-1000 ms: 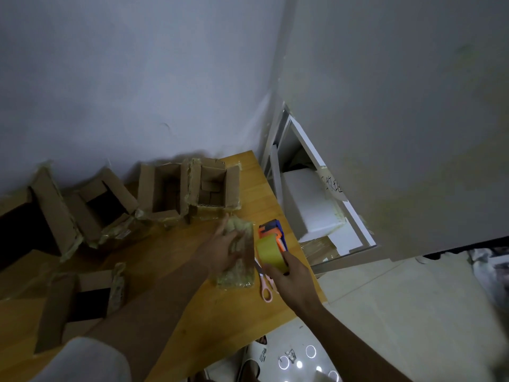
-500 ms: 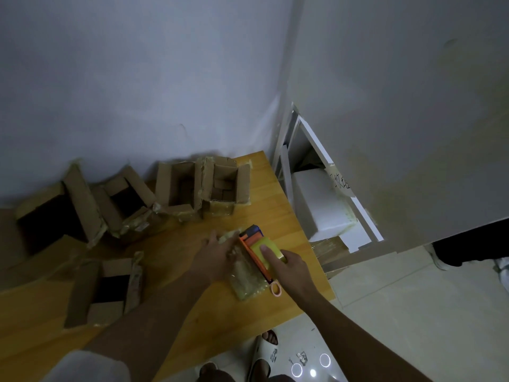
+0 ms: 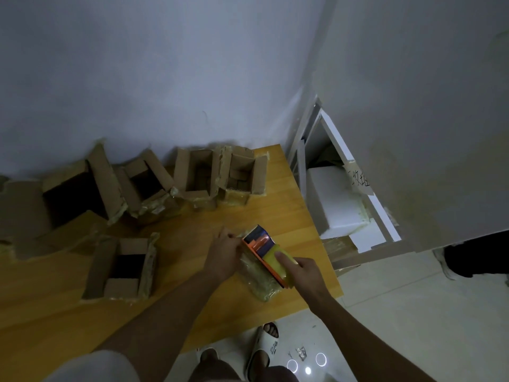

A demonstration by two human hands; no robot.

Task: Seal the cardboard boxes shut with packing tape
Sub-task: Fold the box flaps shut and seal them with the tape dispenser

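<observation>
A small tape-wrapped box lies near the right end of the wooden table. My right hand grips an orange and blue tape dispenser with a yellow roll and holds it on top of that box. My left hand holds the box's left side, fingers curled at its far end next to the dispenser's nose. Several open cardboard boxes with raised flaps stand along the wall, and another open box sits nearer on the left.
The table's right edge borders a gap holding white foam blocks and white panels. A grey wall rises behind the boxes. Below the front edge, my feet in white slippers stand on a pale tiled floor.
The dispenser has come down from above the table onto the small box and moved along its top. My left hand shifted to the box's far left end. The view tilted slightly.
</observation>
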